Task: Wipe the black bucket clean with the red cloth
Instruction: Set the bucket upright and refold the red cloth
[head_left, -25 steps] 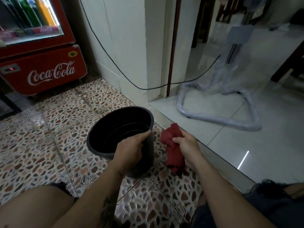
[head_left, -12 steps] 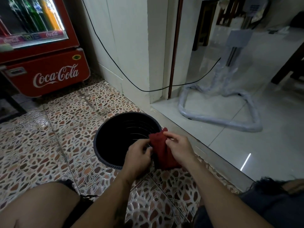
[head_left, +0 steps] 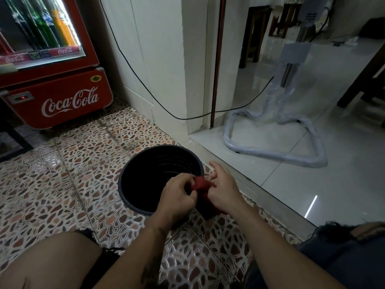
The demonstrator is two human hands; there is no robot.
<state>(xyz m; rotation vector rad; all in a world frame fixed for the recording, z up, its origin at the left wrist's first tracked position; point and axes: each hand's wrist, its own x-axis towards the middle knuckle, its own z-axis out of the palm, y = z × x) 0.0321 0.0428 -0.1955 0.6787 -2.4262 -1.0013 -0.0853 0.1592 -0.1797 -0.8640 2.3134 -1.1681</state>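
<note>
**Head view, looking down at the floor in front of a seated person.** The black bucket stands upright and open-mouthed on the patterned tile floor. Its far right rim lies near the raised threshold strip, which runs diagonally and separates the patterned tiles from the glossy white floor.

- **Edges.** A white wall corner rises behind the bucket and apart from it, with a black cable drooping across it. A red Coca-Cola cooler stands well apart at the upper left. On the white floor, a plastic-wrapped stand base lies beyond the threshold.
- **Open room.** Bare patterned tile extends to the left of the bucket and in front of it. The person's left thigh and right knee border the near side.
- **Grip.** The left hand is over the bucket's near right rim, its fingers curled in a tight grip on the red cloth. The right hand, just outside the rim, holds the other side of the cloth against its thumb and palm. Its index finger and one other finger are stretched out towards the threshold.
- **Cloth relative to grip.** The cloth is bunched between the two hands at the rim. One fold hangs down outside the bucket wall, beneath the right hand. How far the cloth touches the rim itself cannot be told.
</note>
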